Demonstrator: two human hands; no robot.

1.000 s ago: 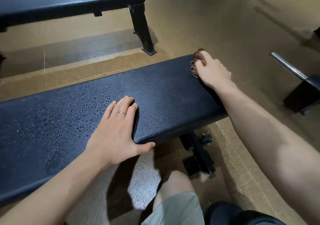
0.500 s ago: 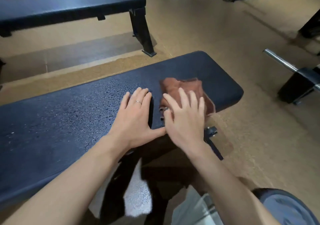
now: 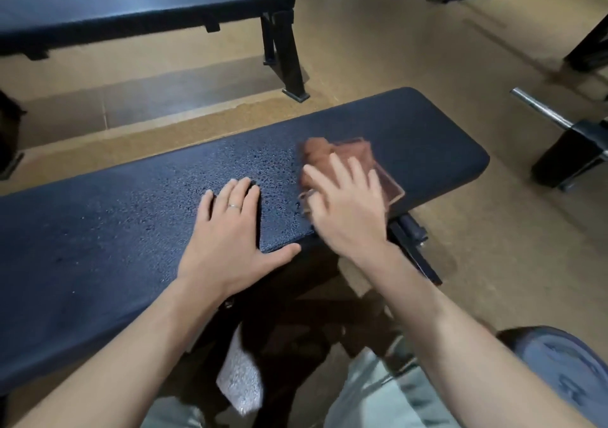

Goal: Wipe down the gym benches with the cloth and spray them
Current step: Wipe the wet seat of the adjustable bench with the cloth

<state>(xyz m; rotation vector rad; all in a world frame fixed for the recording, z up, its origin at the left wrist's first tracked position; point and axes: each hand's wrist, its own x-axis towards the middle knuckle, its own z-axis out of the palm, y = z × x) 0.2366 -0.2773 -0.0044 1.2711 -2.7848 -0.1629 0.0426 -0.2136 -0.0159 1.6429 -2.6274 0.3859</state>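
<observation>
Head view. My left hand (image 3: 230, 240) lies flat on the near bench (image 3: 98, 230), palm down, fingers (image 3: 241, 194) straight and close together, thumb stretched along the front edge of the pad. It holds nothing. A ring (image 3: 234, 207) sits on one finger.

My right hand (image 3: 345, 207) presses on the brown cloth (image 3: 342, 154), fingers spread and nearly straight on top of it; nothing is gripped. The hand is motion-blurred. The cloth lies on the pad toward the right end of the near bench, just beside my left hand, with its far and right parts showing past my fingertips.

Droplets cover the pad surface left of the cloth; the surface right of the cloth looks matt.

A second bench (image 3: 141, 3) stands on the floor (image 3: 394, 49) beyond, well apart. A metal bar (image 3: 539, 108) projects at the right edge.
</observation>
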